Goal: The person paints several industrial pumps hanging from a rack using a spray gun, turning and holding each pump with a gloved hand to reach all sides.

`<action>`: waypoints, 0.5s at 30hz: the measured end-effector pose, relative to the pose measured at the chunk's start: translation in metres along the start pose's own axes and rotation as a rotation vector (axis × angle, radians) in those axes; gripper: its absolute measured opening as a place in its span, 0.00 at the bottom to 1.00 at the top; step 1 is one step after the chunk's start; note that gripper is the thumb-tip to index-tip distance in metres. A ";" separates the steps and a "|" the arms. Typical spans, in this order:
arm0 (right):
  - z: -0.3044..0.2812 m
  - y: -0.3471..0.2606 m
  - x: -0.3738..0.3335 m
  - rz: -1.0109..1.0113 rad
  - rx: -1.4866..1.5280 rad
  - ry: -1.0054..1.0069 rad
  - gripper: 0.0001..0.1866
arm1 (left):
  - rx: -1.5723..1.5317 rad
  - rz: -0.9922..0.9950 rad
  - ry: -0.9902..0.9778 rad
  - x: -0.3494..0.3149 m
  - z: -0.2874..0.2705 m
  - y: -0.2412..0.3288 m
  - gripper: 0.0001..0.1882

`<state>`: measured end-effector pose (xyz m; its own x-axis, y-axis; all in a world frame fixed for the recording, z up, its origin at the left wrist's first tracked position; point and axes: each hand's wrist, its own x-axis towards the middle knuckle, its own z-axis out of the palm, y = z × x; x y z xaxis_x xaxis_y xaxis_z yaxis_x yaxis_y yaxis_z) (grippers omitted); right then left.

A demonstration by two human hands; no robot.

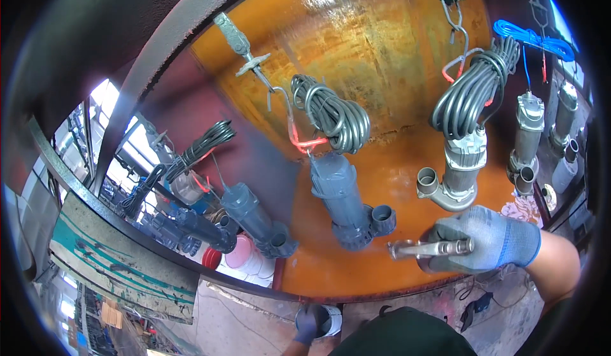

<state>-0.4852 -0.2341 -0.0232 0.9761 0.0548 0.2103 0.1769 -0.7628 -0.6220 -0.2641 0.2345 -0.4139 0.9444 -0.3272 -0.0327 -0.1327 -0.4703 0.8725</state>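
My right hand (474,238), in a grey-blue work glove, is closed around a metal spray gun (439,248) whose nozzle end points left. It is below a bare-metal submersible pump (461,171) hanging from a hook. To the left hangs a dark grey-blue pump (344,197) with a coiled black cable (334,114) above it. Low in the view, my left hand (308,323), also gloved, grips the left rim of a small white pail (333,321) with a dark inside. Its fingers are partly hidden.
An orange-stained booth wall (356,44) stands behind the pumps. More hang on both sides: a grey-blue pump (251,213) at left, a bare-metal pump (528,133) with a blue cable (534,39) at right. Pink-and-white buckets (245,257) sit beyond the curved metal rim (254,287).
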 end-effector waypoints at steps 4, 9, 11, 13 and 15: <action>0.023 0.010 -0.036 0.272 0.130 0.074 0.15 | 0.228 0.706 0.020 0.084 -0.034 0.151 0.18; 0.026 0.004 -0.033 0.428 0.518 0.502 0.15 | -0.066 0.913 0.109 0.122 -0.052 0.355 0.24; 0.039 0.004 -0.036 0.389 0.640 0.564 0.15 | -0.112 1.028 0.112 0.120 -0.047 0.408 0.25; 0.056 0.019 -0.048 0.313 0.615 0.413 0.11 | 0.092 1.177 0.181 0.123 -0.043 0.444 0.26; 0.053 -0.001 -0.049 0.181 0.420 0.240 0.12 | 0.005 1.182 0.102 0.122 -0.034 0.468 0.24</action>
<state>-0.5267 -0.2019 -0.0733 0.9480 -0.2412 0.2078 0.0912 -0.4193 -0.9032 -0.2008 0.0024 0.0073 0.2545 -0.4938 0.8315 -0.9397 0.0769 0.3333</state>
